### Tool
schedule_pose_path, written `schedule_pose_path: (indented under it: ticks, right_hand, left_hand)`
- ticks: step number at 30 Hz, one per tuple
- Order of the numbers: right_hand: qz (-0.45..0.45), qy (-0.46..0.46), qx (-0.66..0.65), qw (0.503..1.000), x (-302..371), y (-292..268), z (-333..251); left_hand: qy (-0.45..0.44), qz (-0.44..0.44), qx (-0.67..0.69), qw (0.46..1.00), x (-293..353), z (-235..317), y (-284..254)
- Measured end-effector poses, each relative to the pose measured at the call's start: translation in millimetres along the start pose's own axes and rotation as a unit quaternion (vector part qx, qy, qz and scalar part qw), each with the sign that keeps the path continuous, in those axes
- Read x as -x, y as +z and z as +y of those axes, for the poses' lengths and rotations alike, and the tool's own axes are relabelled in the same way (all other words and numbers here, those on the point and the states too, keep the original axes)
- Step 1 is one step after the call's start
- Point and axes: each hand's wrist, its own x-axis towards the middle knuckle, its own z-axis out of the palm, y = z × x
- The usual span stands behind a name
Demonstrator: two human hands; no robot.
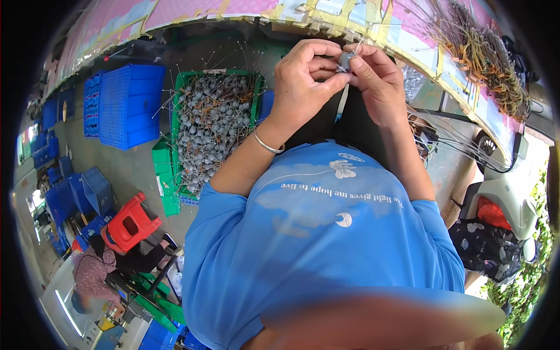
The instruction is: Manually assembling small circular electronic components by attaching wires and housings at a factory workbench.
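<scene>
Close to the edge of the table [280, 10], my left hand [309, 76] and my right hand [376, 79] meet at a small grey round piece [345, 60]. The fingertips of both are closed on it, thumbs against its near side. A thin pale strand sticks up beside the piece at my right fingers. Left of my left forearm stands a green crate [258, 96] heaped with many grey round pieces [213, 122] that carry thin wires with pale tips. My fingers cover part of the held piece.
A bundle of brown and orange wires [490, 70] lies on the table's right end, loose leads hanging below. Blue crates [131, 105] stand at left, a red stool [131, 223] below them. Another person [93, 271] works at lower left. A parked scooter [501, 204] is at right.
</scene>
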Motion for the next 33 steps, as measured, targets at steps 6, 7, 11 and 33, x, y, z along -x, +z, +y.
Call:
schedule_pose_path:
  ticks: [6, 7, 11, 33]
  right_hand:
    - [0.023, -0.043, 0.066, 0.997, 1, -8, -12]
    - [0.015, -0.050, 0.085, 0.995, 0, -9, -11]
    - [-0.021, -0.037, 0.086, 0.995, -3, 1, -3]
    - [-0.182, 0.210, 0.209, 0.938, 4, 0, 45]
  left_hand:
    - [0.047, -0.026, -0.071, 0.996, 7, 5, -14]
    - [-0.005, -0.031, -0.064, 0.997, 8, 9, -14]
    - [0.021, -0.003, -0.075, 0.997, 17, 7, -29]
    - [-0.014, 0.268, -0.213, 0.939, -25, -4, -245]
